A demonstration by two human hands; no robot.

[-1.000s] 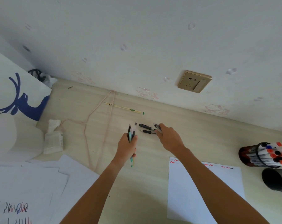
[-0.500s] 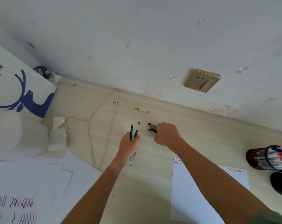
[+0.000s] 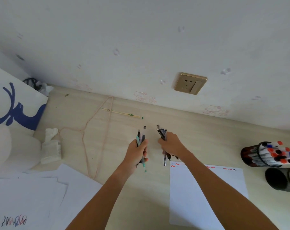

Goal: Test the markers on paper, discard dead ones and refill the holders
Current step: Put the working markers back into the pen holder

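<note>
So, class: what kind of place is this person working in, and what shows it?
Probably a home desk: a wood-grain desktop against a wall with cartoon stickers and a socket, with a wire hanger lying on it.

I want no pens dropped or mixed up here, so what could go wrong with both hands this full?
The left hand grips a loose bundle of pens including a mint-green pen that sticks out below the fist; it might slip out. The right hand holds several dark pens splayed at different angles, so one could fall onto the white test sheet and mark it. Tested and untested pens may get mixed.
</note>
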